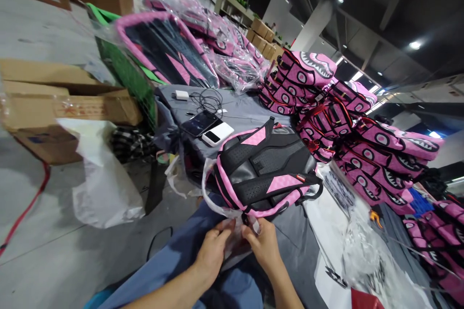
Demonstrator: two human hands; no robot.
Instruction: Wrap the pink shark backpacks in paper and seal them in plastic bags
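A pink and black backpack lies on the grey cloth-covered table before me, its padded back and shoulder straps facing up. Clear plastic, which looks like a bag, hangs at its near edge and curls up along its left side. My left hand pinches this plastic between thumb and fingers. My right hand is closed just beside it, also on the plastic, close to a dark strap end of the backpack. My fingers partly hide what lies between the two hands.
Stacks of pink shark-face backpacks stand to the right. A phone, a white power bank and cables lie behind the backpack. Plastic-wrapped backpacks fill a green crate at left. Orange snips and loose plastic bags lie on the right.
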